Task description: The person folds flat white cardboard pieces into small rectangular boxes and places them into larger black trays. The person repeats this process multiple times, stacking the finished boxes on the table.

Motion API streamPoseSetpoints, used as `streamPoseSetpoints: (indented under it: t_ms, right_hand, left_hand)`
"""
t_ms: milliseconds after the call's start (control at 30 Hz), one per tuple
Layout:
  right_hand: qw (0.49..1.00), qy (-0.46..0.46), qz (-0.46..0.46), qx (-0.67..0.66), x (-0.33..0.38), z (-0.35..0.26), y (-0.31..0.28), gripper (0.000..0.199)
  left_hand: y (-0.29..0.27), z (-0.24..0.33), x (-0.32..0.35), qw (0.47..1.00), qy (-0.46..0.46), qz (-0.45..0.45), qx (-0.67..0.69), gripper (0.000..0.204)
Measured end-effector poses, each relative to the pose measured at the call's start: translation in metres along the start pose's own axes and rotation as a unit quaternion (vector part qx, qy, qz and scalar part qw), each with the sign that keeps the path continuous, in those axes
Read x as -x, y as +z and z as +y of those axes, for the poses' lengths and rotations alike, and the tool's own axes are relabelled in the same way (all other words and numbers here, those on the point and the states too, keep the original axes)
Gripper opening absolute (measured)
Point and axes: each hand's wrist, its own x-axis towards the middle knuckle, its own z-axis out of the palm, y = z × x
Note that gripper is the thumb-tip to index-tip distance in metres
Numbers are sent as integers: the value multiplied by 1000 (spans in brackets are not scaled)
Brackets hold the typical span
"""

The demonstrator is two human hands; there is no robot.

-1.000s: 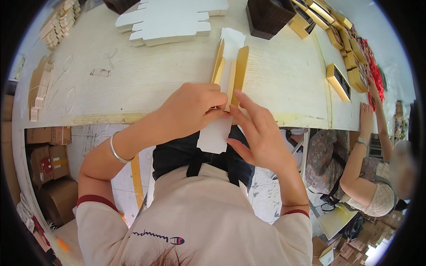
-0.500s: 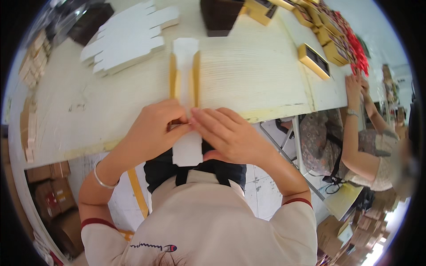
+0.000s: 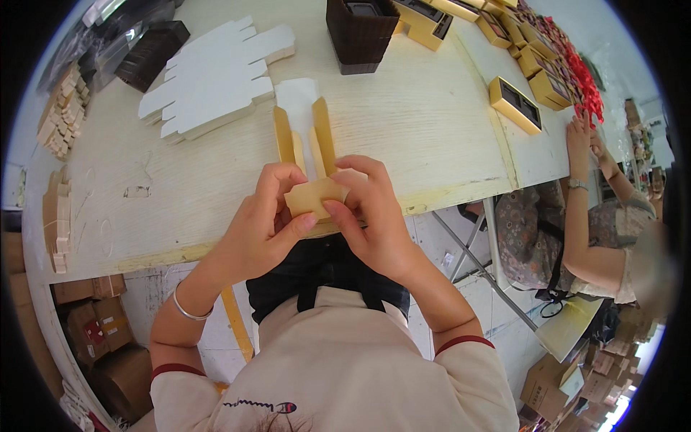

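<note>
A gold cardboard box with a white inside lies partly folded at the table's front edge. Its two long side walls stand up, while the far end flap stays flat. My left hand pinches the near end flap at its left, thumb on the gold face. At the right of the same flap, my right hand grips with its thumb on the face and fingers curled behind. The flap is folded upward between both hands; its inner side is hidden.
Flat white box blanks lie stacked at the back left. Dark brown plastic trays stand nested at the back. A gold box with a dark insert sits right, near more gold boxes. A co-worker's hands are at the far right.
The near end flap, flat and white side up before, now stands folded up with its gold face showing. Both hands have shifted from the side walls' near ends onto this flap.
</note>
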Motion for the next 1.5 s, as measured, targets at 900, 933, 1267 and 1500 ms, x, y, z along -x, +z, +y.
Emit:
streamPoseSetpoints:
  t_ms: [900, 933, 1267, 1500]
  right_hand:
    - [935, -182, -125, 278, -23, 16, -46, 17]
    - [941, -167, -122, 269, -17, 10, -37, 19]
    - [933, -189, -189, 242, -14, 1, -57, 42]
    - [946, -178, -213, 165, -25, 12, -39, 23]
  left_hand:
    - [-22, 45, -18, 736, 294, 81, -605, 29]
    - [-12, 42, -12, 758, 273, 66, -588, 31]
    - [-25, 12, -5, 878, 232, -73, -412, 33]
    - [-21, 7, -5, 886, 197, -42, -418, 21]
